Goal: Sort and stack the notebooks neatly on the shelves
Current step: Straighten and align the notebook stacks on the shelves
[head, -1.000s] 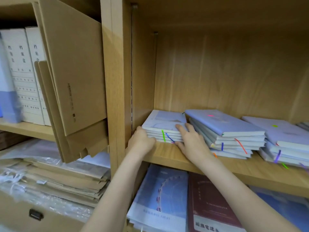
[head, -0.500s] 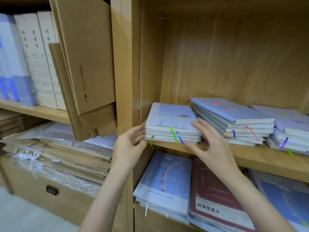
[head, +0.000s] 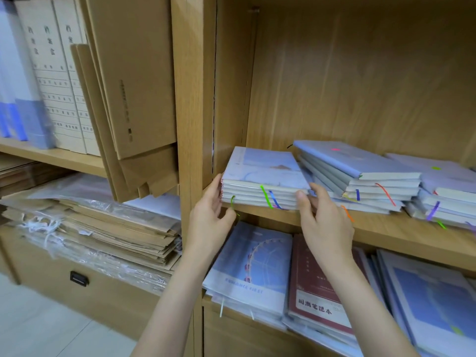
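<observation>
three notebook stacks [head: 265, 179] (upper shelf), two hands [head: 210, 220]

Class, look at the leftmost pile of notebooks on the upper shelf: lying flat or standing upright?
Lying flat. The leftmost pile rests on the shelf, covers up, page edges facing out, between the left hand and right hand.
</observation>
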Available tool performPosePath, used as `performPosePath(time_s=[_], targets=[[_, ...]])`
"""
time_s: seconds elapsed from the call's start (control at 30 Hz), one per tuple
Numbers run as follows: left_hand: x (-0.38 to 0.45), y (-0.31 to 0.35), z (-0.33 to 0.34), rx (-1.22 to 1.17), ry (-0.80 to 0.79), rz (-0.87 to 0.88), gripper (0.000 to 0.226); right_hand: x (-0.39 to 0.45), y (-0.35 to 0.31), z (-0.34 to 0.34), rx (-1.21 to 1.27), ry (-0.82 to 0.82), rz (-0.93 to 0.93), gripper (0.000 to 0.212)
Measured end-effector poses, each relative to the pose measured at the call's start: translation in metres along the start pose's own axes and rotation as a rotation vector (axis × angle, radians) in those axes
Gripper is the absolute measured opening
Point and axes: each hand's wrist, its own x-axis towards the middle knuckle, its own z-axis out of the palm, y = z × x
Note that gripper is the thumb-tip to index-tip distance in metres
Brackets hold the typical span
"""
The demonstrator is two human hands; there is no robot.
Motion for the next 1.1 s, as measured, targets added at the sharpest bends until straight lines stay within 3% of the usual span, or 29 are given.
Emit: performPosePath(time_s=[0.37,0.5,0.73,1.1], targets=[[0.0,0.002,-0.007,0.026,-0.042,-0.026,0.071,0.002,0.001,-0.007,0.034,-0.067,-0.019,0.044],[0.0,0.002,-0.007,0.081,-0.035,-0.003,0.074,0.001,0.003,-0.005,-0.082,-0.083,-0.087,0.052],[0.003,0.008,-0.007,0.145,0.022,0.022,0.053,0.001,0.001,-0.008,-0.146,-0.086,-0.123,0.06],[0.006,0.01,-0.005,0.274,0.078,0.046,0.05,0.003,0.005,-0.003,-0.169,-0.047,-0.125,0.062]])
